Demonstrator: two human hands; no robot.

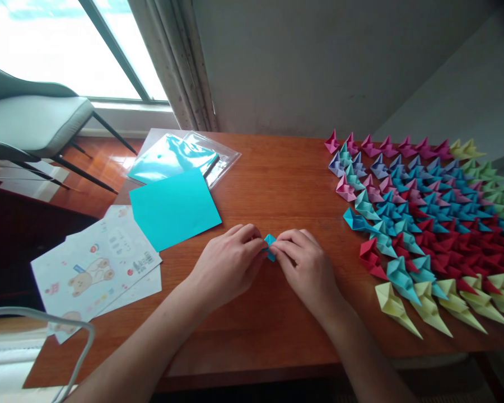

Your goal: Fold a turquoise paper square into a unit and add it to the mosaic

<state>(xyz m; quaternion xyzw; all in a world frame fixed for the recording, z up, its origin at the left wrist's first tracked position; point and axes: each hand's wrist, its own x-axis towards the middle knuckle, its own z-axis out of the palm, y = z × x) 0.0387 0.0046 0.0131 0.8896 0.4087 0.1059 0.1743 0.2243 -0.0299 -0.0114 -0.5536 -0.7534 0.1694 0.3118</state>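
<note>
A small folded piece of turquoise paper point(270, 246) lies on the wooden table point(277, 184), pinched between both hands. My left hand point(229, 263) grips its left side with curled fingers. My right hand point(304, 266) presses its right side with fingertips closed on it. Most of the folded piece is hidden under the fingers. A flat turquoise sheet point(174, 208) lies to the left of my left hand.
Several folded origami pieces point(424, 224) in pink, purple, blue, red, green and yellow cover the table's right side. A clear plastic bag of turquoise paper point(180, 154) and printed bear cards point(94, 268) lie at the left. A grey chair point(29, 120) stands by the window.
</note>
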